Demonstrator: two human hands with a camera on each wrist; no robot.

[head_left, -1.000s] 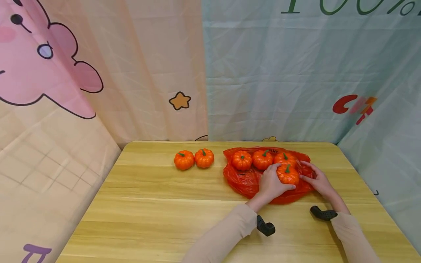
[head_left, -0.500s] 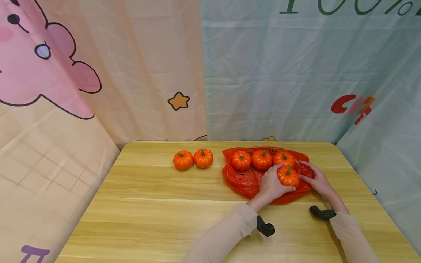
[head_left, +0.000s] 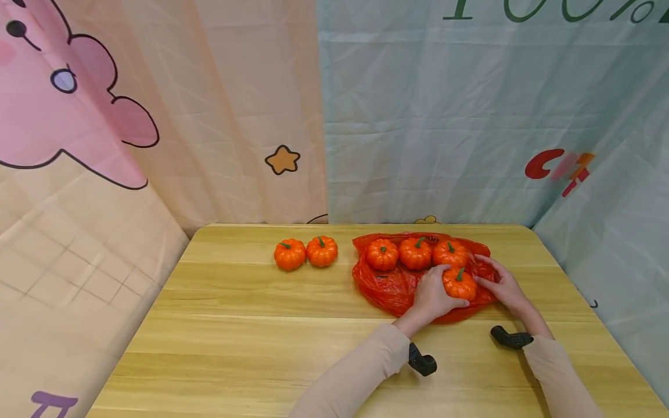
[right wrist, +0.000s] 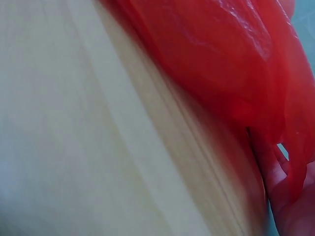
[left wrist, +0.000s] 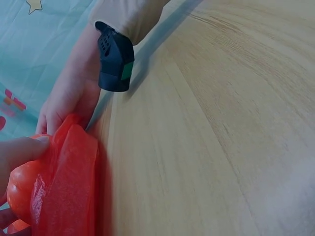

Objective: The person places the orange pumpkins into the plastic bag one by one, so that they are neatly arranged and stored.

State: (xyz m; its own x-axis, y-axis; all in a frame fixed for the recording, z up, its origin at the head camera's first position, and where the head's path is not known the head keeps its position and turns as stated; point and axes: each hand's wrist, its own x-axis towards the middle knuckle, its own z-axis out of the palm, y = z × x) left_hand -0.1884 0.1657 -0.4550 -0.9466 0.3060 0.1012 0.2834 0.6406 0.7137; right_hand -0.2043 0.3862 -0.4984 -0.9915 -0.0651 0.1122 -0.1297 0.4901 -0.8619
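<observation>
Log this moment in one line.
left hand: grips front pumpkin | right hand: touches red bag | within bag: three more pumpkins | on table: two pumpkins

Beige long sleeves (head_left: 355, 371) end at black, perforated, bent wrist devices (head_left: 422, 361), the right one bearing a green patch (left wrist: 127, 71).

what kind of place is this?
Likely a curtained-off recording booth: cartoon-printed fabric hangs behind and beside a wooden table, and black devices, probably cameras, sit at both wrists.
</observation>
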